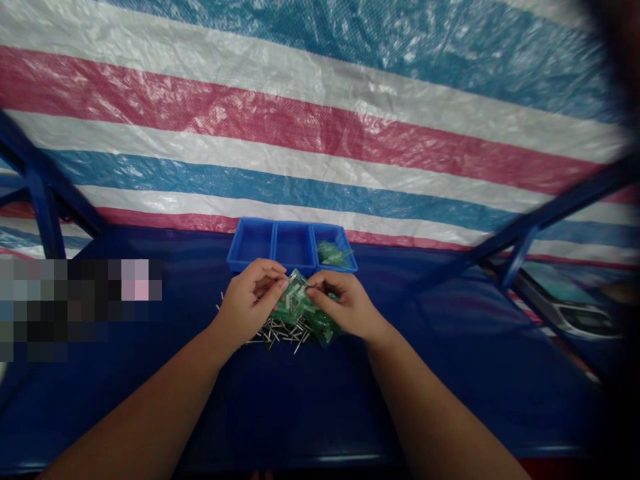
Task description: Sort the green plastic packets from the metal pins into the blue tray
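Note:
Between my two hands is a small clear green-tinted plastic bag, pinched at its upper edges. My left hand is closed on its left side, thumb against the fingers. On the other side my right hand grips it the same way. Under the hands lies a loose pile of thin metal pins, some silver and some dark, perhaps rivets or nails. More green plastic bags lie beside the pile, partly hidden by my right hand. What the held bag contains is too small to make out.
Three joined blue bins stand behind my hands: the left bin, the middle bin, and the right bin, which holds green bags. Blue frame bars flank the blue table. A striped tarpaulin hangs behind. At right sits a scale-like device.

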Demonstrator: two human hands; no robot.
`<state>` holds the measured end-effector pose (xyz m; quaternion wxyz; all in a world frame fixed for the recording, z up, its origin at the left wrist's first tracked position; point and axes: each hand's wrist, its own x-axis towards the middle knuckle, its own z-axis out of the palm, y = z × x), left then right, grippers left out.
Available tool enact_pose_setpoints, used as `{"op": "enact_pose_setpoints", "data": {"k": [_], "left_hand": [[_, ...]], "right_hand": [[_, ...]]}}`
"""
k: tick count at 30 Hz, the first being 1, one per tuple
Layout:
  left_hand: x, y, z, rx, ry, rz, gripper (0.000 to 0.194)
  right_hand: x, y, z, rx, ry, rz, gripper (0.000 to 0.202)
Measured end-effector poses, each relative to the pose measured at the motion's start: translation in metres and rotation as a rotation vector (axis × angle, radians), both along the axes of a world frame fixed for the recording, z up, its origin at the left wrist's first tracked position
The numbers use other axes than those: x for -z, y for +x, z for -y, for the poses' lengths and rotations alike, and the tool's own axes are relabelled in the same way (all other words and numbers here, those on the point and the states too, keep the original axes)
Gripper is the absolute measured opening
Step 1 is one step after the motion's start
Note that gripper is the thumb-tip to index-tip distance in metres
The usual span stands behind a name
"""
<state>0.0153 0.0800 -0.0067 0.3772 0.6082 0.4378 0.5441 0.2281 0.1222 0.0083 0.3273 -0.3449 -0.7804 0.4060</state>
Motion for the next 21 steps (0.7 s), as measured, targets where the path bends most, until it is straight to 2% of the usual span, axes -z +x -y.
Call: {"op": "enact_pose_setpoints", "data": {"k": [2,4,7,10,13,15,18,21], "left_hand": [[0.000,-0.001,-0.001,-0.024,-0.006,-0.008,0.020],[0.000,-0.004,-0.003,-0.078,0.021,-0.085,0.018],[0.000,-0.008,-0.005,-0.114,0.090,-0.273,0.011],[0.001,-0.010,-0.006,-0.070,0.149,-0.413,0.009],[0.001,-0.009,-0.006,-0.010,0.174,-0.499,0.011],[0.001,-0.008,-0.006,0.018,0.175,-0.533,0.012],[0.002,-0.009,-0.006,0.041,0.165,-0.555,0.012],[0.004,-0.010,-0.006,0.057,0.155,-0.571,0.012]], "right_hand": [[0.000,0.001,-0.001,0.022,-0.063,-0.074,0.023],[0.000,0.003,-0.004,0.102,-0.081,-0.173,0.023],[-0.001,0.010,-0.013,0.284,-0.049,-0.324,0.027],[0.003,0.022,-0.026,0.522,0.015,-0.400,0.035],[0.009,0.037,-0.038,0.728,0.139,-0.225,0.047],[0.011,0.046,-0.043,0.790,0.327,0.014,0.037],[0.013,0.049,-0.043,0.721,0.556,0.294,0.023],[0.016,0.045,-0.041,0.643,0.601,0.420,0.029]]}}
